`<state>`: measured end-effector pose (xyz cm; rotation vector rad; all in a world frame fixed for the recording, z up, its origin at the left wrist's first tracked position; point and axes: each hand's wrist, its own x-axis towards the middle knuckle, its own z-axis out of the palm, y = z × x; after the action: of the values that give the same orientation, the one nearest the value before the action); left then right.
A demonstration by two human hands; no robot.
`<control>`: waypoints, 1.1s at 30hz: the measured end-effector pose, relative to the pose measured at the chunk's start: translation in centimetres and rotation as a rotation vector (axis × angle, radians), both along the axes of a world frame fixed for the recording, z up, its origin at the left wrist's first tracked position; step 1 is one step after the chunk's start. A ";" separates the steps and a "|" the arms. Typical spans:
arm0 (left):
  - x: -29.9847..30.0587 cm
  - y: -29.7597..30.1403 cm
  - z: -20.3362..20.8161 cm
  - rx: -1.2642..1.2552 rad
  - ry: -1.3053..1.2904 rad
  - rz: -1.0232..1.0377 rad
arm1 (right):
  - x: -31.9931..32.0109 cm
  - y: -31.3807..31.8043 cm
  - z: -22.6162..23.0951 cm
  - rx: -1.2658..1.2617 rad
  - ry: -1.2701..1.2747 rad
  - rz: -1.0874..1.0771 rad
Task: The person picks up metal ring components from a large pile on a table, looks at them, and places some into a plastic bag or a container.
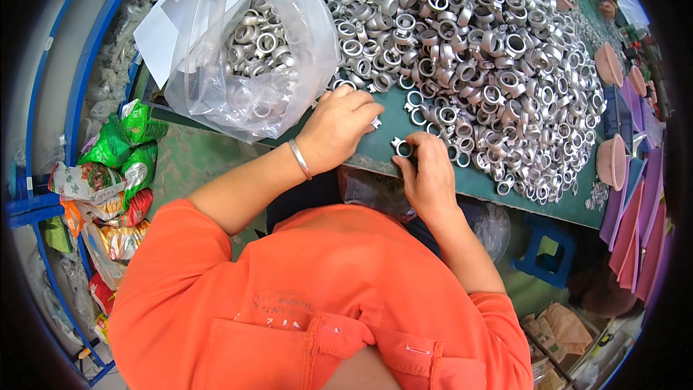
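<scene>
Orange shirt (310, 274); left hand (338, 123) pinches metal piece (376, 123), right hand (429, 173) metal ring (397, 144); green tabletop (392, 110), blue rack (36, 214).

Rings (505, 44) heap on the table (372, 153), a bag (317, 25) of more to their left. Baskets (611, 164) lie right of the rings, packets (140, 170) left of the bag.

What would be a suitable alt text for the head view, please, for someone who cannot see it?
A person's right hand holds a grey metal ring at a green table, while the left hand holds a small silvery part, mostly hidden. Beyond them lie a large heap of similar rings and, at left, a clear plastic bag holding more.
</scene>
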<state>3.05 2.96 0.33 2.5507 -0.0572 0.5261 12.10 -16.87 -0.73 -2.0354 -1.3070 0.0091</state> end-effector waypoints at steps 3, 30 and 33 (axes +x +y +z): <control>-0.6 -0.6 0.5 -0.372 0.044 -0.033 | -0.7 -0.9 -0.3 0.073 0.504 -0.080; -3.4 -3.2 1.8 -1.302 0.534 -0.196 | -0.8 -1.8 2.0 0.380 1.148 0.213; -4.0 -3.7 1.8 -0.746 0.529 -0.288 | -0.2 -3.1 3.4 -0.021 0.584 0.335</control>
<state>-0.99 -0.71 2.11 1.8250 -0.0286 -0.2236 11.89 -19.96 2.71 -1.6232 -1.2377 0.7158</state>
